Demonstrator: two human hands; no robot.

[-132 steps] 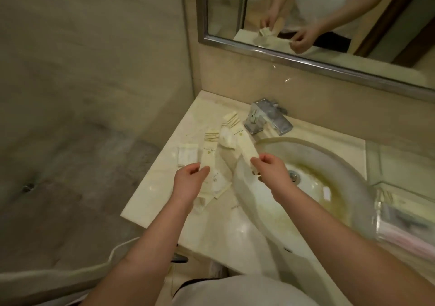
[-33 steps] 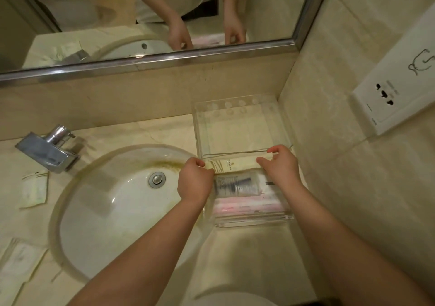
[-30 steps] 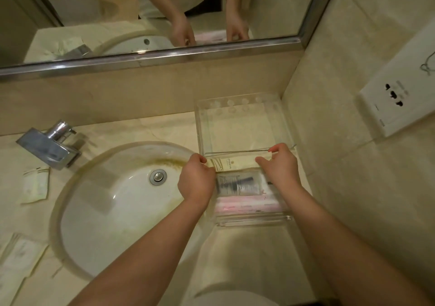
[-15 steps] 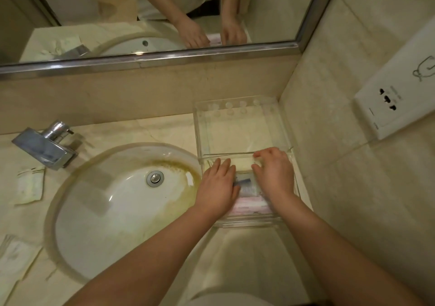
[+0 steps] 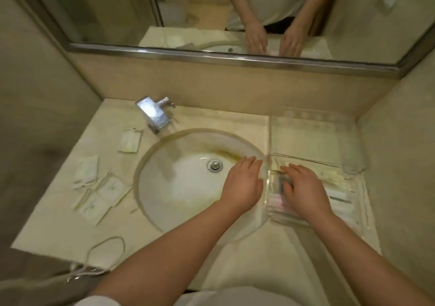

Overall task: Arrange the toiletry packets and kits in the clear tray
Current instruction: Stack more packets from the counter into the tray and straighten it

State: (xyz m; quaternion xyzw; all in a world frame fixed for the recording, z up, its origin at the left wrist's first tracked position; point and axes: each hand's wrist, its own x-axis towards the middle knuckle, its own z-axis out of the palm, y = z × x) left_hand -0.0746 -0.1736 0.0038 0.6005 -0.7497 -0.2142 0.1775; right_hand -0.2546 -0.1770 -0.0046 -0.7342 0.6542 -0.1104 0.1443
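Observation:
A clear tray [image 5: 353, 164] stands on the counter at the right, against the side wall. Its near compartment holds flat toiletry kits [image 5: 339, 188], a cream one above a pink one. My right hand [image 5: 303, 188] lies palm down on these kits, fingers spread. My left hand [image 5: 244, 183] hovers flat over the sink's right rim, just outside the tray's left wall, holding nothing. Several cream packets [image 5: 101, 192] lie loose on the counter left of the sink, and one more packet [image 5: 130, 140] sits near the faucet.
A round sink [image 5: 179, 188] fills the counter's middle, with a chrome faucet [image 5: 154, 113] behind it at the left. A mirror [image 5: 211, 11] runs along the back wall. A white cord [image 5: 106, 254] loops off the counter's front left edge.
My left hand has slid left out of the tray to over the sink rim. My right hand stays flat on the kits. The view has swung left, showing the loose packets.

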